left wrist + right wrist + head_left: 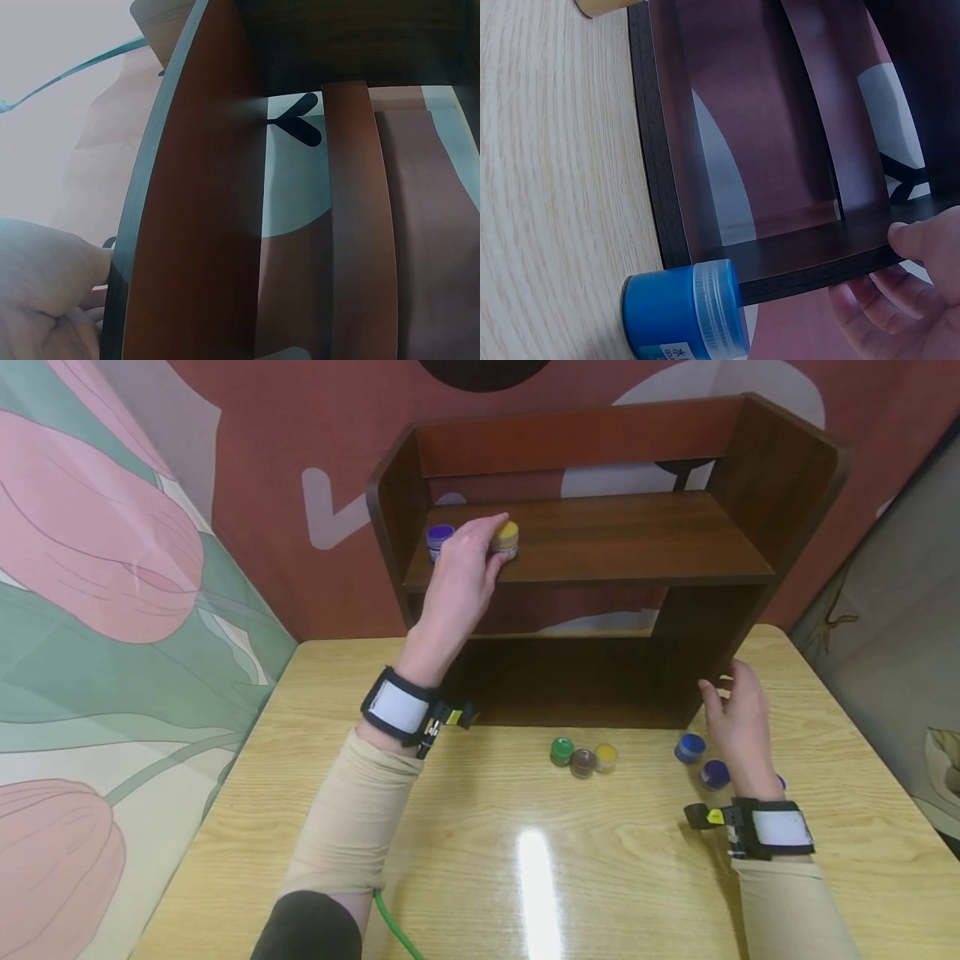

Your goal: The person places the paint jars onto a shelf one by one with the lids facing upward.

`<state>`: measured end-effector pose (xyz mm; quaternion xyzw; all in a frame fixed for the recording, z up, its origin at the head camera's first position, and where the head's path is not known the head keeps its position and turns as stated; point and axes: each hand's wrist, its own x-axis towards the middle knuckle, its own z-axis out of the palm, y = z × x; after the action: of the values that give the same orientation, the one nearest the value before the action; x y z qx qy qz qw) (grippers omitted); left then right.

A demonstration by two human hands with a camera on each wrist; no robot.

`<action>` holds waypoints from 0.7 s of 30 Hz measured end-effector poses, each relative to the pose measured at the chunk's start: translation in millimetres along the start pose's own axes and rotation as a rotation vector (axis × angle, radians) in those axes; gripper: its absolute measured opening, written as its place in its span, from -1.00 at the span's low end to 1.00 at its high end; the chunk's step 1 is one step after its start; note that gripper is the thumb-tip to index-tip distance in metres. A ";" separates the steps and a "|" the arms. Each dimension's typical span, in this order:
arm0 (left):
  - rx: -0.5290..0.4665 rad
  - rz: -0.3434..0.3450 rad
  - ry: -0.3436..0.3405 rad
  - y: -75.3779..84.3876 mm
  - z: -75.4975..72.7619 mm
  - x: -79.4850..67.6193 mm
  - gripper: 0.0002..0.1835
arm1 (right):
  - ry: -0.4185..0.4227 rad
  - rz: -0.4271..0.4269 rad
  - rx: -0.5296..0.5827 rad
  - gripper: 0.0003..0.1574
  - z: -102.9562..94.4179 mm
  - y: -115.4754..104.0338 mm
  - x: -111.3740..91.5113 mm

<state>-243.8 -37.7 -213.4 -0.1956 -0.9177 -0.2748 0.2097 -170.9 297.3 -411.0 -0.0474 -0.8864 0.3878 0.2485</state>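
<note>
My left hand (467, 568) pinches a small paint jar with a yellow lid (507, 539) at the front of the upper board of a dark brown wooden shelf (622, 535). Just left of it a purple paint jar (439, 540) stands on the same board, partly behind the hand. The left wrist view shows the hand (52, 292) beside the shelf's panel edge; the jar is out of sight there. My right hand (738, 722) grips the front edge of the shelf's right side panel, thumb (906, 241) inside and fingers outside. A blue paint jar (679, 311) stands close by.
Green (562, 751), brown (583, 763) and yellow (606, 757) jars cluster on the table before the shelf. Near my right wrist are a blue jar (689, 748) and a dark purple one (715, 774); another is mostly hidden behind the wrist. A green cable (393, 927) runs by the left forearm.
</note>
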 end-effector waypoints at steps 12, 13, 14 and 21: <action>0.008 -0.020 -0.022 0.9 -0.8 0.3 -0.45 | -0.003 0.001 -0.002 -0.40 -0.2 1.4 0.2; 0.010 -0.022 -0.024 1.0 -0.9 0.2 -0.45 | -0.003 0.002 -0.001 -0.40 -0.1 1.4 0.1; 0.010 -0.022 -0.024 1.1 -0.8 0.2 -0.45 | -0.003 0.003 0.000 -0.40 -0.1 1.5 0.1; 0.014 -0.017 -0.023 0.2 0.2 0.6 -0.45 | -0.003 0.007 -0.004 -0.41 -0.2 1.5 0.2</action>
<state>-244.2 -37.3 -213.2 -0.1895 -0.9236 -0.2680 0.1981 -171.1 298.5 -411.9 -0.0504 -0.8873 0.3869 0.2460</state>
